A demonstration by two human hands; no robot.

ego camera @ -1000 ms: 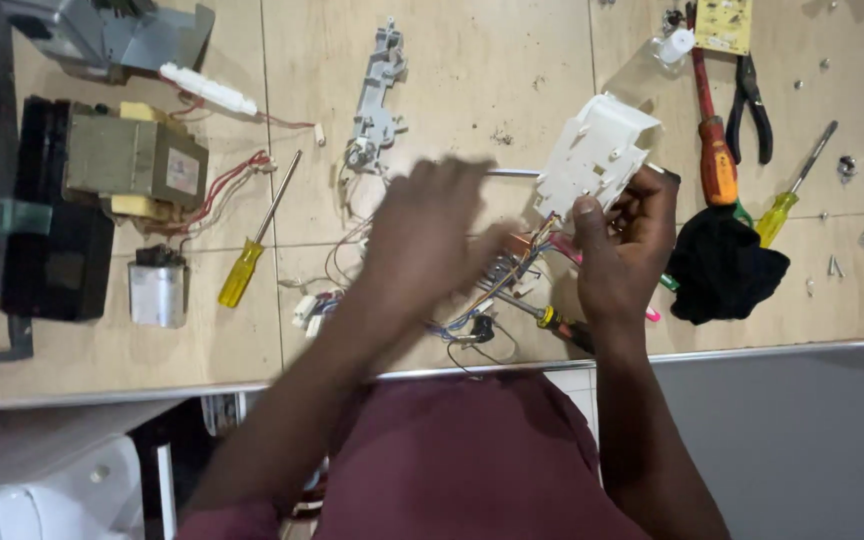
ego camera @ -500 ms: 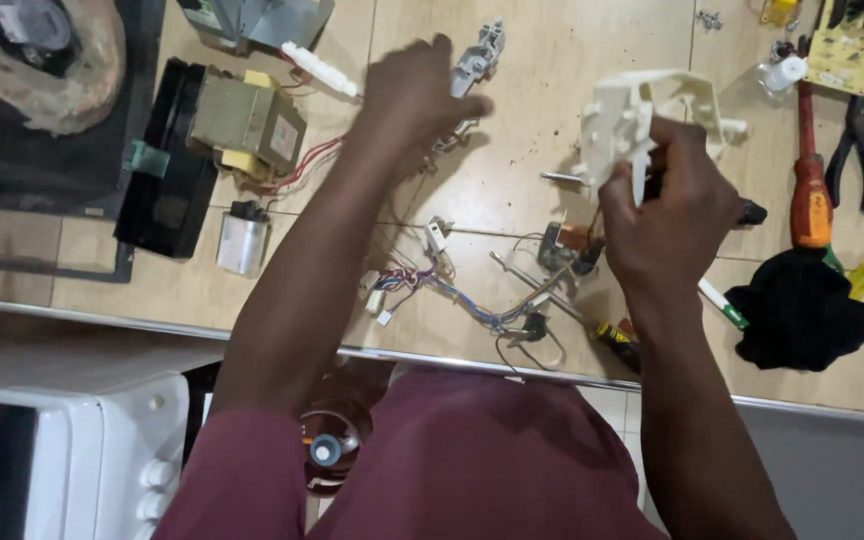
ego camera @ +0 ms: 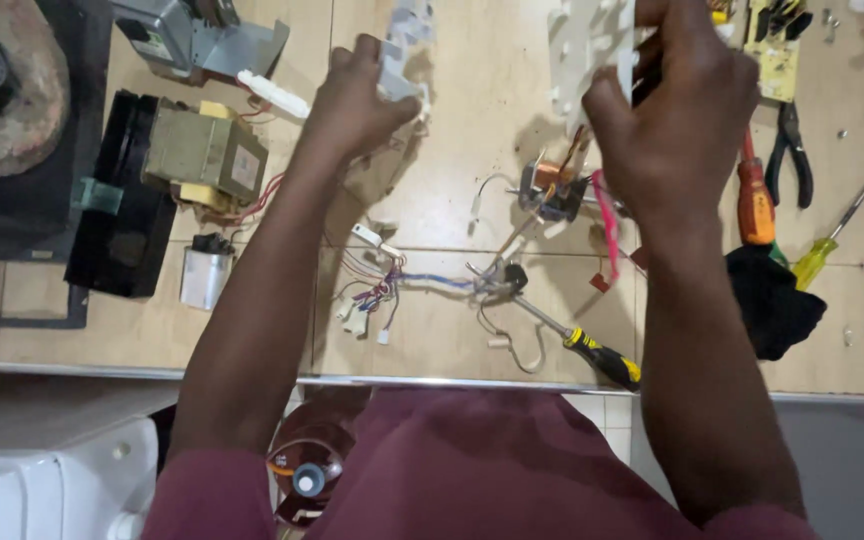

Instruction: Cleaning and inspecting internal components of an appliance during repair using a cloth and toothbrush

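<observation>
White bracket point(ego camera: 399, 62), a small plastic-and-metal piece, sits far back on the wooden counter point(ego camera: 472, 120) in the closed grip of the left hand point(ego camera: 357, 100), right of the transformer point(ego camera: 202, 155). Further right, the right hand point(ego camera: 677, 115) clasps a white plastic frame point(ego camera: 587, 45) above a wire bundle point(ego camera: 402, 285), with an orange-handled screwdriver point(ego camera: 755, 200) beside its wrist
</observation>
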